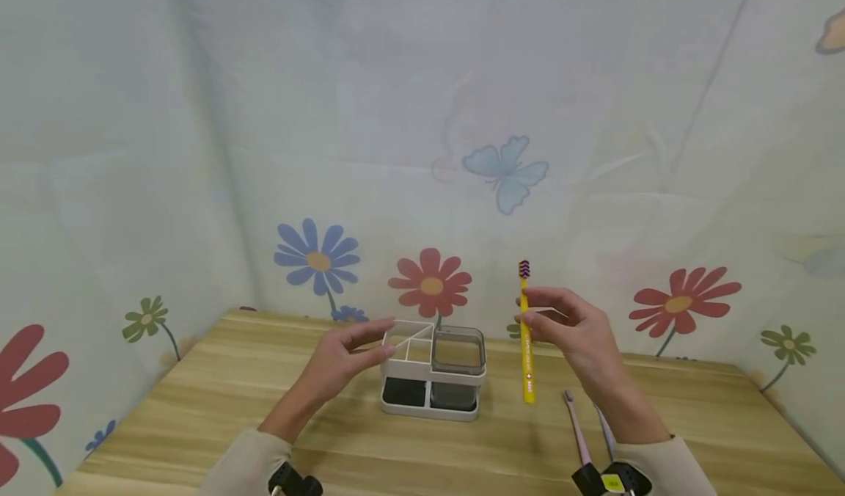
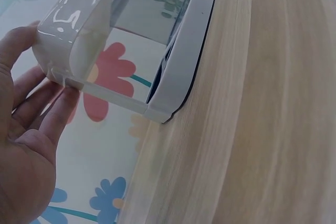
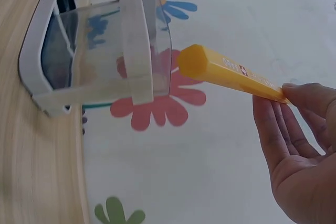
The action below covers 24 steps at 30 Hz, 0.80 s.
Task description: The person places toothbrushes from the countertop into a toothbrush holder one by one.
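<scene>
"So, where does everything stand?"

"The right hand (image 1: 581,327) pinches the yellow toothbrush (image 1: 527,356) just under its head, bristles up. It hangs nearly upright to the right of the organizer (image 1: 414,369), apart from it, its handle end free. The left hand (image 1: 343,356) grips the organizer's left end, thumb on the near side, fingers reaching to the far side."

"And doing this well means what?"

"I'd use a light, firm left grip, so the base sits flat on the table (image 1: 330,452); squeezing too hard could tilt it. With the pinch so high, the long handle may swing, so slow wrist movements seem best, lower end watched."

"Anything else to mind?"

"Probably the right forearm: the pink toothbrush (image 1: 577,428) lies near it, and a low sweep could knock it."
</scene>
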### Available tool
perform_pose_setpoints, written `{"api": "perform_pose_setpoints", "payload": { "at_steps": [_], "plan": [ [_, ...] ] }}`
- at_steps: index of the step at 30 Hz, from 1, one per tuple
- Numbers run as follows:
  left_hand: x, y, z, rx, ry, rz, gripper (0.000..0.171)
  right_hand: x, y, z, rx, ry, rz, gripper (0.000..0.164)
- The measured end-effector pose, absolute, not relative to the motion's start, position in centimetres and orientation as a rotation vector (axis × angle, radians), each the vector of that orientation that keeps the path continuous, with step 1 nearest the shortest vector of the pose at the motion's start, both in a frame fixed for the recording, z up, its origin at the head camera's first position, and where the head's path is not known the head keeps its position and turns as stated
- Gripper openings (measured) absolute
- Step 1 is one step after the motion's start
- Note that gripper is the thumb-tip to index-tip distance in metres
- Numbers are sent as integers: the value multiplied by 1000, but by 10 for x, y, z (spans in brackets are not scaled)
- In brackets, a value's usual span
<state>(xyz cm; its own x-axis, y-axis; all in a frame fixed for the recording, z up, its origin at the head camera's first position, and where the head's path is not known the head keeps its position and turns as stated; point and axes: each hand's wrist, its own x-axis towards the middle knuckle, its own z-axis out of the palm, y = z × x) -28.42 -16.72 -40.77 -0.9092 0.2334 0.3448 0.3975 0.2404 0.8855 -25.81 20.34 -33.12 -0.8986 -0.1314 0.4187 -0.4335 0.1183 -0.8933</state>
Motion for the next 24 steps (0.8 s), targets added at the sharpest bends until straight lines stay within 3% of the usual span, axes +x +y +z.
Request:
{"api": "perform_pose_setpoints", "payload": {
  "at_steps": [24],
  "plan": [
    [-283, -167, -409, -548, -2371, -1757, 52, -279, 118, -323, 600, -1820, 2113, 35]
  ]
}}
